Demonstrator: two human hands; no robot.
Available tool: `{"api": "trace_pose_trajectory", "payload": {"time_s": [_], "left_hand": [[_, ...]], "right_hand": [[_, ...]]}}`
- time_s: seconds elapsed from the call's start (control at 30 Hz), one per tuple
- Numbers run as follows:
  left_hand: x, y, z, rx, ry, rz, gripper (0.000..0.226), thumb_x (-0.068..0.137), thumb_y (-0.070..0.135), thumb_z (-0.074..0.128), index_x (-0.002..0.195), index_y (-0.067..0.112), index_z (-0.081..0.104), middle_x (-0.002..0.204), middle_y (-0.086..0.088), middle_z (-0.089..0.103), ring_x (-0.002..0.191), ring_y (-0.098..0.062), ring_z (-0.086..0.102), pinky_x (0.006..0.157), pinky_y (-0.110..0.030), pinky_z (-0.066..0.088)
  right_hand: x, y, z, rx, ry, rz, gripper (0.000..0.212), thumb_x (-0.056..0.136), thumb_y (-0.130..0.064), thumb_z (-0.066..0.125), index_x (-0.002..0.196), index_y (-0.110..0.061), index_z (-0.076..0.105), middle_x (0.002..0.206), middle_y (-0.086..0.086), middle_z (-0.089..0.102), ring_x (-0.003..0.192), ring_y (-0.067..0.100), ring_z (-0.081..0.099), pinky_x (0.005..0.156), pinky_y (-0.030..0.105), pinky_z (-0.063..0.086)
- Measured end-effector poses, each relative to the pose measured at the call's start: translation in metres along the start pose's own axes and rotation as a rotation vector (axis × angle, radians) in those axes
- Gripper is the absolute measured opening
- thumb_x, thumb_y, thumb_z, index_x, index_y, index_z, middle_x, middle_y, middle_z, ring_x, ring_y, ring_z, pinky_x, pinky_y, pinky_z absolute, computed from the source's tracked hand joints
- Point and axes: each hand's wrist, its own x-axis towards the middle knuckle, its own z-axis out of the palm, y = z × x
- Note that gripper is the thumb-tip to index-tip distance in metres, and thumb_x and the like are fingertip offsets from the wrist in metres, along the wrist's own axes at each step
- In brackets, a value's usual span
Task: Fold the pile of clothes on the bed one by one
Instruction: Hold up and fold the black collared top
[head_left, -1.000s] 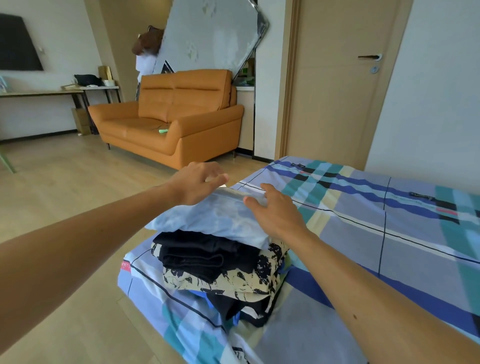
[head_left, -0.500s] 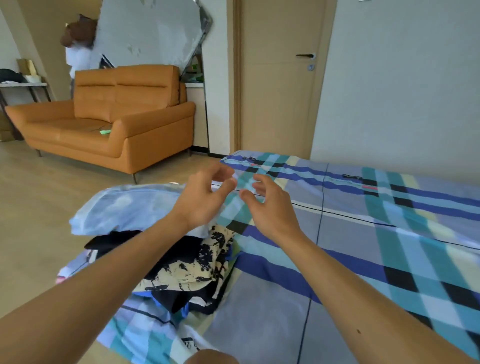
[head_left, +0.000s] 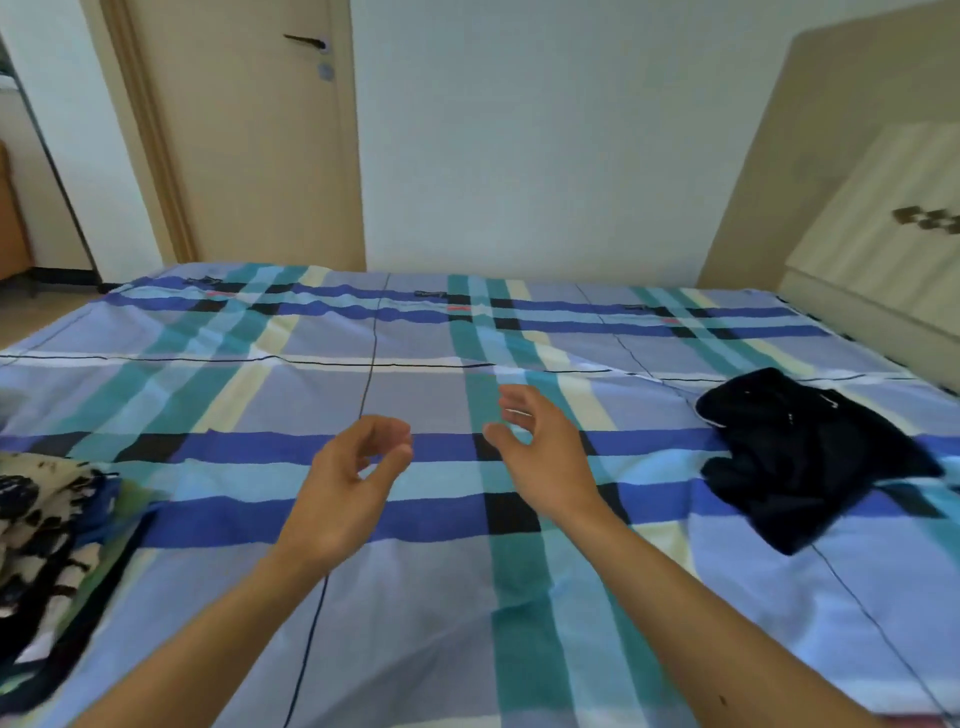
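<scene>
Clothes stack (head_left: 41, 525) sat folded at left edge; 1 dark garment (head_left: 800, 457) lay crumpled at right — apparently still to fold. Left hand (head_left: 343, 488) and right hand (head_left: 545, 457) hovered over bed (head_left: 415, 597) — empty, fingers loose.

a wide bed (head_left: 426, 613) fills the lower view and runs back to the white wall. it is dressed in a checked cotton sheet (head_left: 260, 395) of lavender, royal blue, teal and pale cream bands with black squares. the sheet lies mostly flat, with light ripples along its far edge. on the right side, well apart from anything else, a crumpled black fabric garment (head_left: 800, 457) with thin white trim lies in a loose heap. at the left edge a stack of clothes (head_left: 47, 545) rests on the sheet: a cream cloth printed with black blotches (head_left: 31, 525) on top, a blue cloth (head_left: 106, 506) showing at its edge, and a dark cloth (head_left: 67, 654) at the bottom.
</scene>
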Motion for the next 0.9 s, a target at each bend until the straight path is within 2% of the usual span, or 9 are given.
{"api": "trace_pose_trajectory", "payload": {"time_s": [0.17,0.3,0.4,0.5,0.6,0.7,0.77,0.8,0.9], "left_hand": [[-0.013,0.002,0.053,0.035,-0.212,0.058,0.017,0.092,0.032,0.064,0.108,0.035,0.066,0.113,0.019,0.067,0.108,0.001,0.061,0.099,-0.029,0.045],[-0.018,-0.002,0.067,0.09,-0.32,0.096,0.026,0.085,0.046,0.06,0.11,0.042,0.063,0.113,0.027,0.064,0.109,0.008,0.057,0.096,-0.026,0.042],[-0.017,-0.014,0.068,0.145,-0.38,0.098,0.036,0.076,0.059,0.056,0.109,0.049,0.062,0.112,0.031,0.064,0.11,0.009,0.057,0.097,-0.028,0.044],[-0.015,-0.026,0.069,0.208,-0.416,0.078,0.041,0.074,0.064,0.054,0.111,0.047,0.061,0.114,0.03,0.064,0.113,0.004,0.058,0.096,-0.03,0.046],[-0.012,-0.03,0.071,0.251,-0.457,0.073,0.045,0.074,0.065,0.051,0.113,0.045,0.059,0.117,0.03,0.06,0.114,0.005,0.056,0.094,-0.027,0.046],[-0.008,-0.031,0.076,0.229,-0.459,0.041,0.045,0.074,0.064,0.051,0.113,0.044,0.059,0.117,0.029,0.061,0.113,0.007,0.055,0.093,-0.025,0.045],[-0.007,-0.032,0.08,0.202,-0.46,0.011,0.046,0.073,0.063,0.051,0.113,0.043,0.061,0.115,0.028,0.063,0.11,0.008,0.057,0.094,-0.024,0.045],[-0.007,-0.032,0.082,0.197,-0.466,-0.003,0.045,0.073,0.062,0.051,0.113,0.042,0.061,0.114,0.028,0.063,0.109,0.009,0.057,0.094,-0.024,0.045],[-0.006,-0.034,0.087,0.166,-0.475,-0.034,0.037,0.078,0.058,0.055,0.111,0.042,0.063,0.112,0.028,0.065,0.105,0.015,0.057,0.09,-0.02,0.045]], "right_hand": [[-0.016,0.101,-0.069,-0.263,0.141,0.134,0.044,0.091,-0.021,0.07,0.133,-0.016,0.057,0.133,0.002,0.057,0.122,0.015,0.055,0.094,0.016,0.043],[-0.003,0.15,-0.128,-0.493,0.182,0.282,0.045,0.086,-0.022,0.074,0.128,-0.018,0.06,0.144,0.01,0.04,0.126,0.026,0.051,0.103,0.031,0.041],[0.003,0.187,-0.166,-0.715,0.162,0.492,0.037,0.082,-0.025,0.076,0.118,-0.028,0.064,0.162,0.012,0.013,0.149,0.031,0.021,0.119,0.05,0.023],[-0.002,0.215,-0.193,-0.757,0.167,0.735,0.045,0.08,-0.027,0.078,0.122,-0.036,0.064,0.166,0.011,-0.001,0.153,0.036,-0.002,0.122,0.055,0.009],[-0.002,0.242,-0.208,-0.667,0.196,0.808,0.062,0.059,-0.05,0.08,0.119,-0.038,0.066,0.156,0.01,0.031,0.142,0.037,0.032,0.115,0.053,0.03],[0.007,0.275,-0.213,-0.607,0.225,0.766,0.064,0.048,-0.052,0.076,0.104,-0.021,0.068,0.117,0.008,0.06,0.104,0.031,0.061,0.087,0.041,0.052],[0.007,0.258,-0.205,-0.568,0.268,0.728,0.049,0.059,-0.039,0.079,0.089,-0.009,0.054,0.088,0.009,0.055,0.082,0.03,0.058,0.058,0.031,0.045],[0.008,0.25,-0.201,-0.544,0.296,0.699,0.048,0.063,-0.035,0.08,0.087,-0.007,0.05,0.083,0.007,0.051,0.077,0.028,0.055,0.053,0.03,0.04],[0.017,0.232,-0.188,-0.422,0.3,0.578,0.051,0.073,-0.029,0.086,0.109,-0.003,0.061,0.105,0.006,0.058,0.093,0.024,0.059,0.074,0.034,0.05]]}}
